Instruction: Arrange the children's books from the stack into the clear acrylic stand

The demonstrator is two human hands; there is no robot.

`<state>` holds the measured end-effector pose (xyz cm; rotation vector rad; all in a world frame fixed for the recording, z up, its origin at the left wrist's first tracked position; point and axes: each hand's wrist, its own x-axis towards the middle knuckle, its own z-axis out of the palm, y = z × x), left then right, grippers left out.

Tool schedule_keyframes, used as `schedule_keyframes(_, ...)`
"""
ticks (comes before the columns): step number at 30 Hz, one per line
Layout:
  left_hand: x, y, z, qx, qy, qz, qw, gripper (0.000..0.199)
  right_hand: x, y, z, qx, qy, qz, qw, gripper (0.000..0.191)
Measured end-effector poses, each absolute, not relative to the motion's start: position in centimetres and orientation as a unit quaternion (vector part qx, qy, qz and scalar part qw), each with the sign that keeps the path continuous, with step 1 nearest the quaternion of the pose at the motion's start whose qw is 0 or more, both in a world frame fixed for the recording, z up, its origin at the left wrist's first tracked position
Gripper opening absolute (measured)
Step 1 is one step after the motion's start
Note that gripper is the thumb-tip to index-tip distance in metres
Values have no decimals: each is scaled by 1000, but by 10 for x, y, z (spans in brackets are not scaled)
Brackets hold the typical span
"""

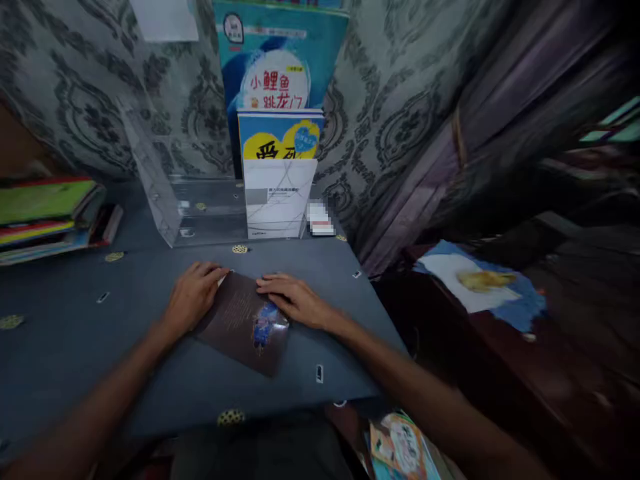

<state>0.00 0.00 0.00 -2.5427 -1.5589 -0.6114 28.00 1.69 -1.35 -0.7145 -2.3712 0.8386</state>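
Note:
A thin dark brown book point(243, 327) with faint lines of text and a small blue picture lies slanted on the table. At its upper left corner my left hand point(195, 295) is closed on the edge, thumb and fingers together, where a bit of white shows. My right hand point(295, 300) rests flat on the book's upper right part with its fingers stretched out. The palm side of both hands is hidden.
Behind the book, a clear acrylic stand point(155, 187) holds upright books, including a white one point(277, 200) and a taller blue one point(285, 40). A book stack point(45, 207) sits at left. Colourful books point(403, 447) lie below the table's front edge. A purple curtain point(425, 153) hangs at right.

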Motion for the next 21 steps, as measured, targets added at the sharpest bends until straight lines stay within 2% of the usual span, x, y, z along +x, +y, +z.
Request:
schedule_keyframes(6, 2, 0, 0, -832, -521, -187, 45, 38, 278, 20, -11, -275, -858, 330, 282, 34)
schedule_keyframes(17, 9, -9, 8, -839, -520, -152, 49, 43, 294, 33, -10, -285, -779, 474, 294, 29)
schedule_keyframes(21, 24, -17, 7, -855, -498, -140, 50, 43, 295, 32, -10, -270, -768, 501, 295, 36)
